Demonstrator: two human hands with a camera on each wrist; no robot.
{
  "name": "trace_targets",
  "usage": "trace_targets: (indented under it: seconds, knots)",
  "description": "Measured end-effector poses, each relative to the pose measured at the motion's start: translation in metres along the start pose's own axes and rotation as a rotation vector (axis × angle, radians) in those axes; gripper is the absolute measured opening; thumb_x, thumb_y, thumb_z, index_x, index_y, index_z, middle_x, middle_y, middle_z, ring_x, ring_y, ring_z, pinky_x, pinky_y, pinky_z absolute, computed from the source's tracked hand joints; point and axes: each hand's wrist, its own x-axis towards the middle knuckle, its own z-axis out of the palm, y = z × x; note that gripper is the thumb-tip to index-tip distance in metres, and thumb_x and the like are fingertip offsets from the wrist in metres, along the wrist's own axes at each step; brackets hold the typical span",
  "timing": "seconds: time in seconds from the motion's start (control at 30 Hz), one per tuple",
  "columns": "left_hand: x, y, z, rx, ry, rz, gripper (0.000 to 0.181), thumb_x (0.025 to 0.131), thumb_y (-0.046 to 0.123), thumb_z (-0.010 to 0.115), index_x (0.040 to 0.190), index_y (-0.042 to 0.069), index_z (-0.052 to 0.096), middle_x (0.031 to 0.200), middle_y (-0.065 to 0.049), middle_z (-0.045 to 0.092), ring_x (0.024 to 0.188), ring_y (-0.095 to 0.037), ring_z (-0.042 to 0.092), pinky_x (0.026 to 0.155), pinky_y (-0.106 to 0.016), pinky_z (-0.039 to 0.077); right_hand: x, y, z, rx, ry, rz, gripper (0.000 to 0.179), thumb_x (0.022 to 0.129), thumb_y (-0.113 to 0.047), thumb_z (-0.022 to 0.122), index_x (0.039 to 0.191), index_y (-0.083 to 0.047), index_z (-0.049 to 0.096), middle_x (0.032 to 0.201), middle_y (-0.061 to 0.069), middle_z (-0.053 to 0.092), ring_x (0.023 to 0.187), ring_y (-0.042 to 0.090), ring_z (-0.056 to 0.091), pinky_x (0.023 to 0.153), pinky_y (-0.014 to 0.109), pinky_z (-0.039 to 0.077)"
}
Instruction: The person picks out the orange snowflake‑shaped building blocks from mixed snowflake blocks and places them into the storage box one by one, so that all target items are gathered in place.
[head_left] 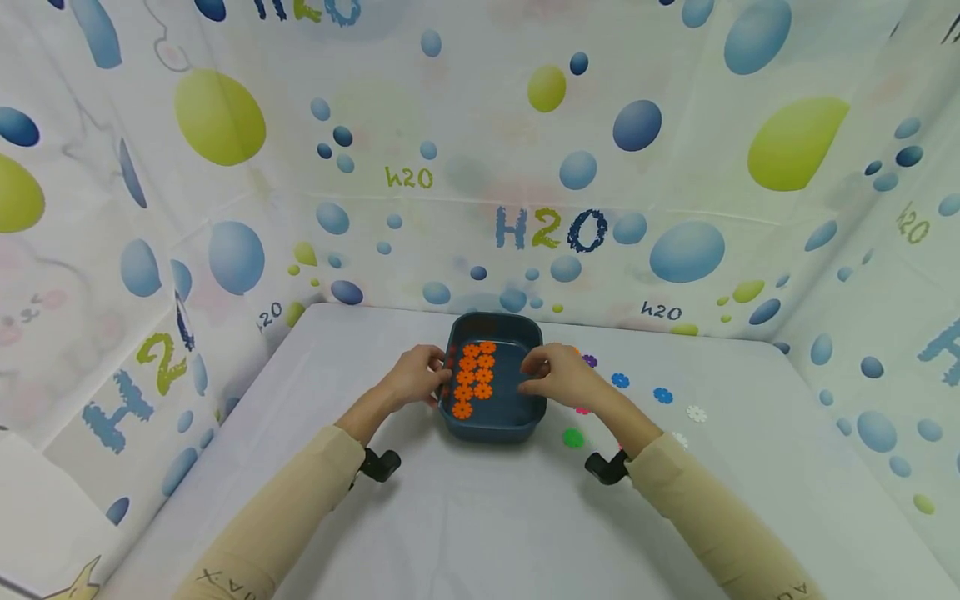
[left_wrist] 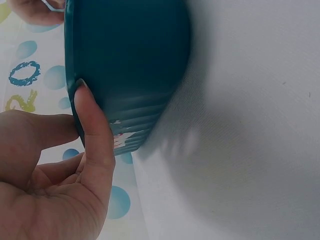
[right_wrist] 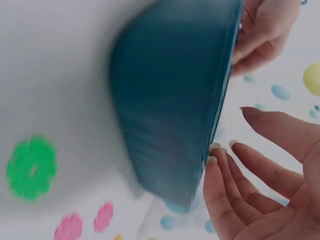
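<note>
A dark blue plastic bin (head_left: 491, 432) stands on the table. Inside it, orange flower-shaped discs (head_left: 465, 377) lie in two rows along the left half. My left hand (head_left: 415, 375) grips the bin's left rim; the left wrist view shows thumb (left_wrist: 94, 130) outside and a finger over the edge. At the opposite side, my right hand (head_left: 564, 375) reaches over the right rim with fingers bent and spread. Nothing shows between its thumb and fingers in the right wrist view, where the fingertips (right_wrist: 212, 162) are close to the rim; contact is hard to tell.
Loose flower discs lie right of the bin: green (head_left: 573, 438), purple (head_left: 590, 361), blue (head_left: 620, 380) and white (head_left: 697, 413). Pink discs (right_wrist: 68, 227) are partly hidden by the right arm in the head view. A patterned curtain (head_left: 465, 167) encloses the white table (head_left: 480, 525).
</note>
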Motion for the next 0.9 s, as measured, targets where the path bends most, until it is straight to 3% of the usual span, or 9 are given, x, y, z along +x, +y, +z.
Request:
trace_targets:
  seconds: [0.2,0.4,0.6,0.9]
  knots:
    - [-0.001,0.0,0.001,0.004,0.0,0.005,0.034,0.104,0.006,0.057,0.134,-0.011,0.052,0.097,-0.014,0.052,0.077,-0.021,0.064,0.058,-0.031,0.063,-0.015,0.021,-0.02,-0.028,0.029,-0.011,0.03,0.089,-0.017,0.08,0.114,-0.002,0.071,0.112,0.017,0.07,0.092,0.023,0.066,0.073,0.031,0.06]
    - [-0.001,0.001,0.0,0.009,-0.001,0.011,0.034,0.104,0.005,0.057,0.134,-0.011,0.052,0.097,-0.014,0.051,0.077,-0.022,0.063,0.059,-0.032,0.063,-0.019,0.053,-0.04,-0.059,0.068,0.048,0.028,0.091,-0.015,0.078,0.115,-0.002,0.071,0.112,0.019,0.069,0.095,0.028,0.063,0.079,0.036,0.061]
    - [-0.001,0.001,-0.001,0.012,0.003,0.009,0.034,0.104,0.006,0.057,0.134,-0.01,0.053,0.097,-0.014,0.052,0.077,-0.022,0.063,0.058,-0.032,0.063,-0.009,0.086,-0.049,-0.102,0.103,0.109,0.03,0.095,-0.013,0.073,0.119,0.004,0.067,0.115,0.022,0.067,0.105,0.035,0.064,0.088,0.044,0.061]
    - [0.0,-0.001,0.0,0.013,0.009,0.003,0.033,0.104,0.006,0.058,0.133,-0.009,0.054,0.098,-0.014,0.052,0.078,-0.023,0.064,0.059,-0.031,0.063,0.01,0.113,-0.043,-0.07,0.114,0.18,0.038,0.095,-0.014,0.071,0.126,0.006,0.062,0.124,0.026,0.062,0.113,0.04,0.059,0.099,0.053,0.055]
